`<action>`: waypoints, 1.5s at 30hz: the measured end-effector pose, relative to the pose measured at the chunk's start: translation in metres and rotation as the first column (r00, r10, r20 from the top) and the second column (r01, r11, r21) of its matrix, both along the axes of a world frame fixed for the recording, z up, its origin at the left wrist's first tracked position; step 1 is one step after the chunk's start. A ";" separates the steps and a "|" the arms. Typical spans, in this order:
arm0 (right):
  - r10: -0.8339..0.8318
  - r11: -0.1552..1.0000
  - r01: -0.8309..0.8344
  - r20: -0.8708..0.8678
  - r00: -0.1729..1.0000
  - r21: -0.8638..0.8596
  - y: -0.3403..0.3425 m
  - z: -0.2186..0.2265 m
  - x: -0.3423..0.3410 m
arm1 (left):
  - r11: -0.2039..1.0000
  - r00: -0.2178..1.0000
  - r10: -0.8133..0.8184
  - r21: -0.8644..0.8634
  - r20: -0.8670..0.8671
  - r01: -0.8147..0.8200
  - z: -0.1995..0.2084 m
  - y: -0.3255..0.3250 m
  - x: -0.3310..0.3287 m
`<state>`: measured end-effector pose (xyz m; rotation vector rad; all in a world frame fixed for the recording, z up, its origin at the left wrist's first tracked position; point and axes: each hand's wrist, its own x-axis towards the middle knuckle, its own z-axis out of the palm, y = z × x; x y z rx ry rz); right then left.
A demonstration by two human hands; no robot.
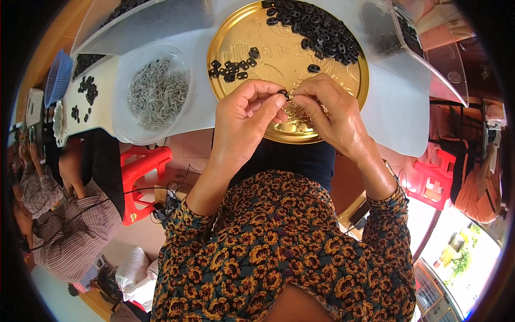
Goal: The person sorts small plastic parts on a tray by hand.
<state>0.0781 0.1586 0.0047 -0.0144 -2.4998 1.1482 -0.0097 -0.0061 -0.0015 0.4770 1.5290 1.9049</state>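
Note:
My left hand point(241, 118) is closed in a pinch on a small black oval part point(283, 94) with holes, above the near side of a round golden tray point(228, 37). Opposite it, fingertips almost touching, my right hand point(335, 118) is also pinched; whatever lies between its fingers is too small to make out. On the tray, a large heap of black parts point(327, 37) fills the far right. A smaller cluster of similar parts point(233, 70) lies at the left. One single black piece point(314, 68) rests just beyond my right hand.
Left of the tray stands a clear round tub point(122, 102) of small silvery metal pieces point(158, 88). Clear bins point(150, 27) hold more black parts at the far corners. A blue basket point(57, 78) is further left. Red stools point(144, 177) stand below; a person in striped clothing point(86, 231) sits left.

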 end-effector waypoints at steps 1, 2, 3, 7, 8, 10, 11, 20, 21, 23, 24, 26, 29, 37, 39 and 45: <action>0.007 1.000 -0.007 0.005 1.000 0.022 0.000 0.000 -0.001 | 1.000 1.000 0.001 0.001 -0.001 -0.001 0.001 0.000 0.000; 0.008 1.000 -0.008 0.004 1.000 0.022 -0.001 0.000 -0.001 | 1.000 1.000 -0.004 0.010 0.008 0.004 0.001 -0.001 0.001; 0.018 1.000 -0.018 -0.009 1.000 0.019 -0.001 -0.001 -0.002 | 1.000 1.000 -0.009 0.019 0.017 0.008 0.002 -0.001 0.002; 0.055 0.998 -0.055 0.009 0.998 0.019 -0.004 0.004 0.000 | 0.999 0.999 -0.044 0.008 0.003 0.044 0.004 -0.003 0.003; 0.054 0.998 -0.054 0.007 0.999 0.021 -0.006 0.004 0.000 | 0.999 0.999 -0.051 0.000 -0.003 0.051 0.004 -0.003 0.005; 0.078 0.996 -0.076 0.042 0.996 -0.040 -0.008 0.005 0.002 | 0.998 0.998 -0.058 -0.008 -0.011 0.058 0.006 -0.004 0.007; 0.075 0.997 -0.074 0.040 0.996 -0.038 -0.009 0.005 0.002 | 0.999 0.999 -0.052 -0.005 -0.001 0.052 0.008 -0.004 0.008; 0.048 0.998 -0.052 -0.089 0.995 -0.045 -0.022 -0.012 0.003 | 0.998 0.998 -0.065 -0.010 0.010 0.065 -0.003 -0.009 0.006; 0.046 0.998 -0.049 -0.082 0.996 -0.041 -0.023 -0.014 0.003 | 0.997 0.998 -0.069 -0.028 0.000 0.069 -0.005 -0.009 0.005; 0.043 0.998 -0.045 -0.075 0.996 -0.036 -0.023 -0.013 0.004 | 0.996 0.997 -0.079 -0.030 0.004 0.079 -0.005 -0.012 0.003; 0.037 0.999 -0.039 -0.057 0.998 -0.030 -0.023 -0.011 0.005 | 0.995 0.996 -0.089 -0.033 0.009 0.089 -0.005 -0.013 0.002; 0.032 0.999 -0.033 -0.040 0.999 -0.023 -0.019 -0.007 0.003 | 0.995 0.995 -0.099 -0.029 0.013 0.099 -0.004 -0.015 -0.001; 0.052 0.997 -0.042 -0.142 0.988 0.069 0.006 -0.007 -0.004 | 0.994 0.994 -0.103 -0.035 0.031 0.104 -0.003 -0.017 -0.003; -0.137 0.854 0.145 -0.052 0.989 0.499 0.051 -0.016 -0.017 | 0.996 0.995 -0.085 -0.028 0.052 0.087 -0.007 -0.019 -0.002; -0.107 0.808 0.096 -0.016 0.994 0.581 0.052 -0.016 -0.020 | 0.996 0.994 -0.086 -0.033 0.064 0.089 -0.006 -0.019 -0.002; -0.118 0.819 0.168 -0.125 0.985 0.548 0.054 -0.027 -0.028 | 0.997 0.996 -0.074 -0.014 0.052 0.075 -0.004 -0.013 -0.002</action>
